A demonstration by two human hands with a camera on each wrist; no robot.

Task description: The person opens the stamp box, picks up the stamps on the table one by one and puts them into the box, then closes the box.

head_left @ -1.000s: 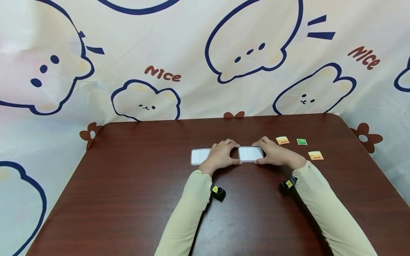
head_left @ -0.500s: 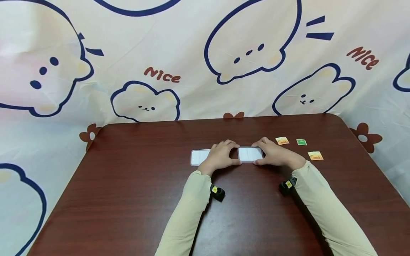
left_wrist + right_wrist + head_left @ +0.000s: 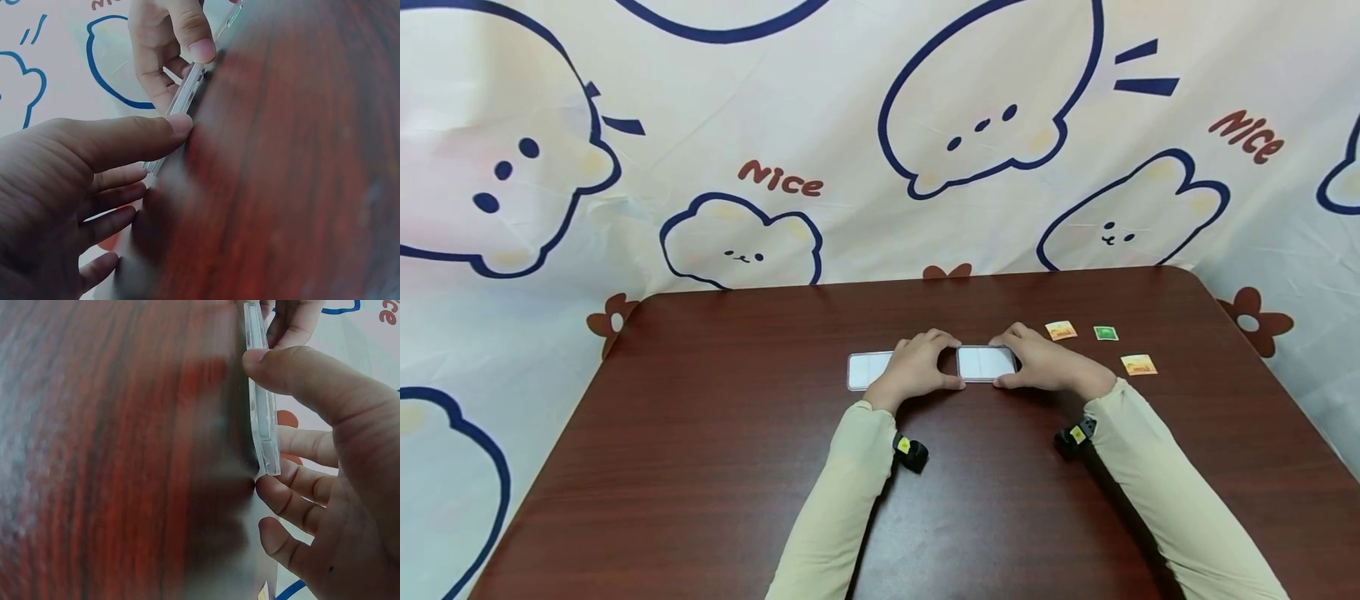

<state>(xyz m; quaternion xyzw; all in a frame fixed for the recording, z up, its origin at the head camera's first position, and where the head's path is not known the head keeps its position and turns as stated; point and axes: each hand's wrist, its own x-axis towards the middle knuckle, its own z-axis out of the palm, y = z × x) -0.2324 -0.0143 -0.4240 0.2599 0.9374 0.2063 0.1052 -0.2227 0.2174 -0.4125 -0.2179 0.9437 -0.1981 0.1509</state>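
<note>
A flat, clear-edged plastic case [image 3: 986, 364] with a white face lies between my two hands. My left hand [image 3: 916, 364] pinches its left end, thumb on the near edge and fingers toward the far edge. At the other end my right hand [image 3: 1047, 361] pinches it the same way. From the right wrist, the case's side [image 3: 263, 412] looks thin and transparent, with the thumb pressed on it. A second white-faced case [image 3: 867, 369] lies to the left, its right part hidden behind my left hand. Whether the held case touches the table cannot be told.
Right of my right hand lie two small orange stamp-like pieces, a far one [image 3: 1061, 331] and a nearer one [image 3: 1139, 365], and a green one [image 3: 1106, 333]. The brown table [image 3: 715, 467] ends at a cartoon-printed cloth [image 3: 850, 125].
</note>
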